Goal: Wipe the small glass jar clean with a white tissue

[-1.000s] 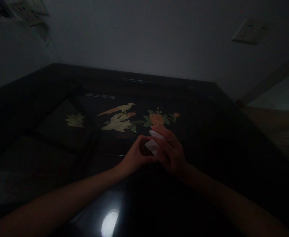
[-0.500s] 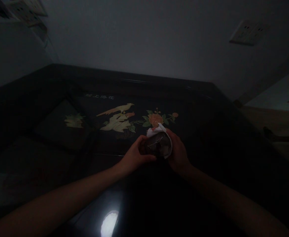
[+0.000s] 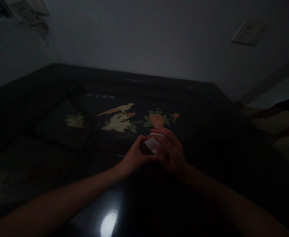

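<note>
Paper (image 3: 152, 144) lying pinched in right grip (image 3: 172, 151); left grip (image 3: 136, 154) curling around dark object (image 3: 145, 148) alongside; excess squeezing possibly risking tear.

Glossy black worktop (image 3: 196, 121) with pictorial decoration

Set into its surface are a long-tailed bird (image 3: 117, 109), a jagged pale rock motif (image 3: 117, 123) below it and, to the right, an orange peony (image 3: 156, 119) with green leaves. Four pale Chinese characters (image 3: 100, 96) stand above the bird. A white reflection (image 3: 109, 223) gleams nearest the viewer. Whether the white tissue (image 3: 152, 145) touches the worktop cannot be told.
</note>
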A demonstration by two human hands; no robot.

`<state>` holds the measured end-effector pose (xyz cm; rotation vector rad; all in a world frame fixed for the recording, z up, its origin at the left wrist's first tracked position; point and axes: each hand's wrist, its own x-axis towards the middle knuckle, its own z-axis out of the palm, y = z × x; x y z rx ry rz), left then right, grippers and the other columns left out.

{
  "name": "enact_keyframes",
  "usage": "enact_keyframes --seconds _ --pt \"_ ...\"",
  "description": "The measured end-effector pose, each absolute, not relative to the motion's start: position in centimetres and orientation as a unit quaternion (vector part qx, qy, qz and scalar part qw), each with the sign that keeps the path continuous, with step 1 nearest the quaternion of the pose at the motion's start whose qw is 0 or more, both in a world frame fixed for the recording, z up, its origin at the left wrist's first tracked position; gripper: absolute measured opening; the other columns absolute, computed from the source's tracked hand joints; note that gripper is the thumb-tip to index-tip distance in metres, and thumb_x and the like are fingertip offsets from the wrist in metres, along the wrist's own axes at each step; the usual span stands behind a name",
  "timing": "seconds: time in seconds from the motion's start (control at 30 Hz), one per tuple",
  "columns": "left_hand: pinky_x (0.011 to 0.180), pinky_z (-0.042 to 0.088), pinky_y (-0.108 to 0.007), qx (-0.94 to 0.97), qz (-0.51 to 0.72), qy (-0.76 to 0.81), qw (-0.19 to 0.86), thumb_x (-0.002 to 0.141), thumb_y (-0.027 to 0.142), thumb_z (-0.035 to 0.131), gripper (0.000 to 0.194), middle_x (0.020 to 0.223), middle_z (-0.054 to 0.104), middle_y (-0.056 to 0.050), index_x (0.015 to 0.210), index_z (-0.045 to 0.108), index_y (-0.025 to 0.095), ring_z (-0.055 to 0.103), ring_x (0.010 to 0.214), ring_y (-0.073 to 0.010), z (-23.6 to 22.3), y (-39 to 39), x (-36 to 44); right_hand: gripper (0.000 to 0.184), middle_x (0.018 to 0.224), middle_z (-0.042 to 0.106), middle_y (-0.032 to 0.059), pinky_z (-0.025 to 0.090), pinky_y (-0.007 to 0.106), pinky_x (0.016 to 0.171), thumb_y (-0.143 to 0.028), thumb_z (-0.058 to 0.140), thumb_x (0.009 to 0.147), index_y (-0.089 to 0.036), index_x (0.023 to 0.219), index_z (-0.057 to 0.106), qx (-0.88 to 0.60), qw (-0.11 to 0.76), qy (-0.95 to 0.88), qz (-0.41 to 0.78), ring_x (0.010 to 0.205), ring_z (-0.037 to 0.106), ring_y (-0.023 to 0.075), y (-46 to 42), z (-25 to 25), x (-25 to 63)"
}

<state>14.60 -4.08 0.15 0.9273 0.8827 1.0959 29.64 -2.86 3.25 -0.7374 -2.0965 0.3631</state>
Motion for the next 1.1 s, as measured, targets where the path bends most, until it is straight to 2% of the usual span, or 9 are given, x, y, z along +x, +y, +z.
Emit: enact_keyframes --seconds 0.1,0.27,0.37,0.47,0.53,0.7,0.87,0.97,1.1 --pt "0.075 0.045 -0.030 0.403 0.484 0.376 0.680 0.046 0.021 0.083 0.053 0.086 0.062 -0.001 0.089 0.051 0.018 0.058 0.083 -0.0184 0.0 -4.1 14.4 0.028 0.115 0.061 0.0104 0.043 0.043 0.096 -0.023 0.041 0.090 -0.021 0.112 0.059 -0.311 0.451 -0.810 0.209 0.114 0.053 0.0236 -2.6 3.6 29.7" --pt "0.070 0.045 -0.027 0.391 0.448 0.375 0.711 0.047 0.016 0.079 0.048 0.088 0.063 -0.001 0.086 0.051 0.018 0.060 0.078 -0.0165 0.4 -4.1 14.3 0.042 0.088 0.069 0.0061 0.051 0.036 0.072 -0.044 0.030 0.094 -0.021 0.098 0.066 -0.437 0.454 -0.680 0.374 0.081 0.064 0.0222 -1.9 3.0 29.7" --pt "0.072 0.045 -0.026 0.386 0.455 0.381 0.706 0.048 0.014 0.078 0.048 0.089 0.064 -0.001 0.087 0.052 0.018 0.060 0.081 -0.0172 0.6 -4.2 14.3 0.046 0.085 0.068 0.0069 0.050 0.035 0.070 -0.052 0.033 0.091 -0.020 0.093 0.066 -0.490 0.468 -0.639 0.364 0.080 0.062 0.0226 -1.8 2.2 29.7" --pt "0.073 0.045 -0.027 0.392 0.453 0.380 0.705 0.048 0.014 0.078 0.050 0.091 0.064 -0.001 0.090 0.052 0.018 0.060 0.083 -0.0175 0.7 -4.1 14.3 0.045 0.082 0.066 0.0054 0.049 0.032 0.064 -0.050 0.030 0.093 -0.020 0.094 0.064 -0.476 0.467 -0.653 0.359 0.071 0.060 0.0196 -2.1 2.3 29.7" --pt "0.073 0.045 -0.027 0.403 0.451 0.373 0.704 0.046 0.014 0.078 0.051 0.092 0.064 -0.001 0.089 0.052 0.018 0.060 0.084 -0.0181 0.7 -4.1 14.3 0.041 0.087 0.067 0.0049 0.050 0.032 0.066 -0.044 0.029 0.094 -0.021 0.100 0.062 -0.427 0.463 -0.697 0.343 0.075 0.061 0.0187 -2.3 2.8 29.7" --pt "0.073 0.045 -0.028 0.426 0.469 0.365 0.682 0.046 0.016 0.078 0.049 0.086 0.061 0.000 0.087 0.051 0.019 0.058 0.083 -0.0182 0.5 -4.1 14.3 0.030 0.113 0.062 0.0097 0.048 0.040 0.087 -0.030 0.039 0.089 -0.022 0.112 0.057 -0.302 0.444 -0.821 0.192 0.105 0.058 0.0232 -2.5 3.5 30.0" --pt "0.067 0.044 -0.026 0.445 0.464 0.376 0.667 0.047 0.017 0.080 0.049 0.079 0.058 0.003 0.084 0.048 0.020 0.056 0.075 -0.0155 0.5 -4.3 14.4 0.028 0.110 0.063 0.0111 0.050 0.043 0.088 -0.025 0.049 0.083 -0.022 0.109 0.060 -0.259 0.407 -0.870 0.098 0.107 0.058 0.0264 -2.2 3.4 30.3" --pt "0.066 0.043 -0.026 0.442 0.464 0.366 0.675 0.047 0.018 0.080 0.050 0.079 0.058 0.003 0.085 0.049 0.019 0.055 0.074 -0.0149 0.3 -4.3 14.4 0.026 0.107 0.063 0.0110 0.050 0.042 0.087 -0.024 0.048 0.084 -0.021 0.107 0.061 -0.253 0.409 -0.870 0.105 0.105 0.058 0.0256 -2.2 3.6 30.3" --pt "0.073 0.044 -0.027 0.423 0.471 0.365 0.683 0.047 0.016 0.079 0.050 0.084 0.059 0.001 0.087 0.049 0.018 0.057 0.081 -0.0170 0.3 -4.1 14.4 0.027 0.103 0.064 0.0092 0.049 0.038 0.084 -0.024 0.038 0.090 -0.020 0.106 0.060 -0.312 0.444 -0.812 0.216 0.099 0.060 0.0222 -2.5 3.9 30.0"
